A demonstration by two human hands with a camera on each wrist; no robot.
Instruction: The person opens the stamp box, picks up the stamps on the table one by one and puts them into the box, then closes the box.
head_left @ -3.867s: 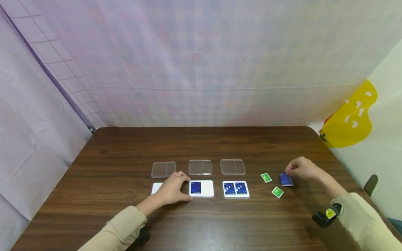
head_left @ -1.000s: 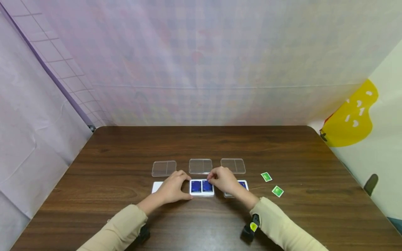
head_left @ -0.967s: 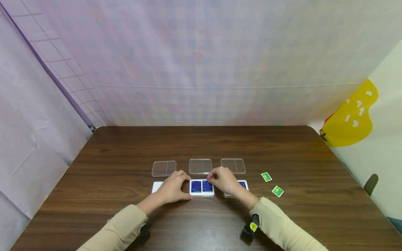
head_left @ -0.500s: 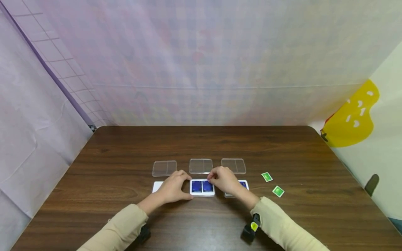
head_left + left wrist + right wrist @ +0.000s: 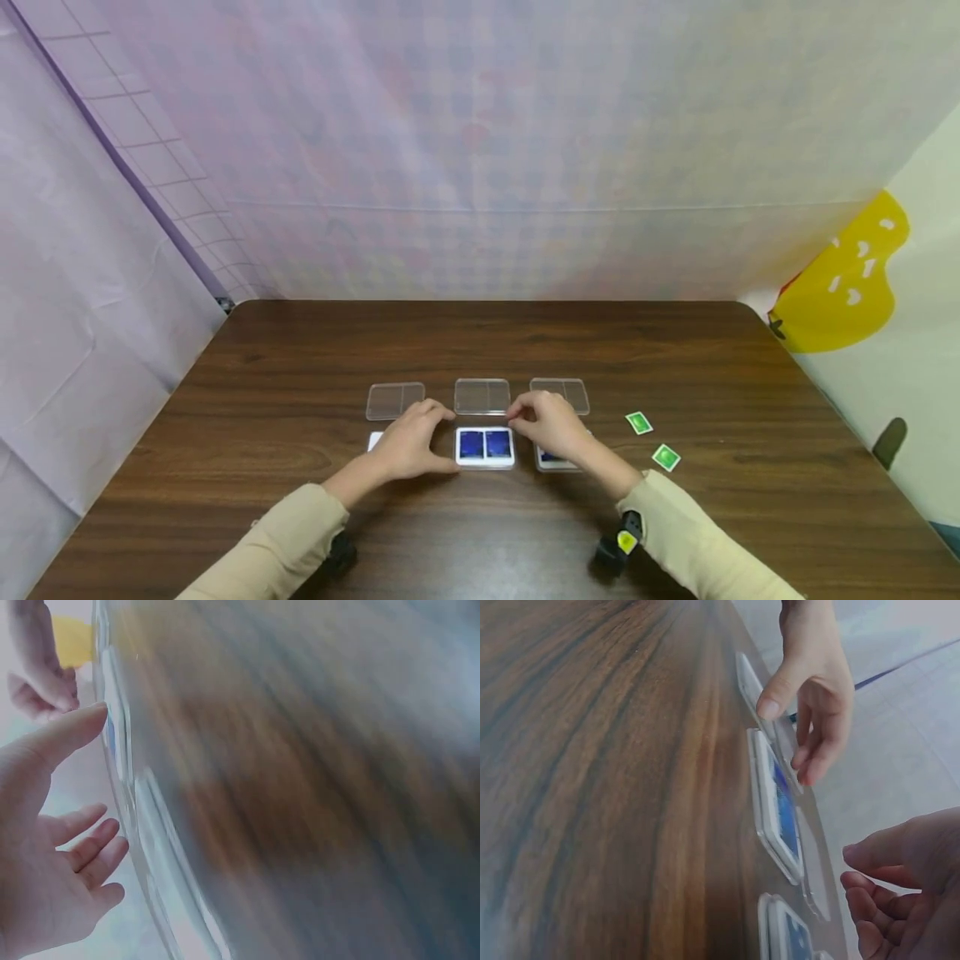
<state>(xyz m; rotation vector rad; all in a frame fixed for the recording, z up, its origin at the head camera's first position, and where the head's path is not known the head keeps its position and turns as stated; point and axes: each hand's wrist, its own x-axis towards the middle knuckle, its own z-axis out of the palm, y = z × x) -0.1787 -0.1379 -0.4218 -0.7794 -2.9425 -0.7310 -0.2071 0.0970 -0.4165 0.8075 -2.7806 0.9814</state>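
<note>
In the head view, a clear flat case [image 5: 485, 464] with a white insert lies at the middle of the front row, holding two dark blue squares [image 5: 498, 444] side by side. My left hand [image 5: 411, 442] is at its left end, thumb and fingers spread apart near the corners. The wrist views show nothing in that hand. My right hand [image 5: 551, 425] hovers past the case's upper right corner, fingers loosely bent. Seen from the right wrist, that right hand [image 5: 900, 881] holds nothing. Its wrist partly hides a similar case [image 5: 551, 466] on the right.
Three clear lids [image 5: 482, 397] lie in a row behind the cases. A third case with a white insert [image 5: 374, 439] shows mostly hidden behind my left hand. Two small green squares [image 5: 666, 457] lie to the right on the brown wooden table [image 5: 480, 342].
The blue square formerly under my right fingers at the far right now fills the middle case's right half. My right hand has since let go and drawn up and right; my left fingers have lifted slightly.
</note>
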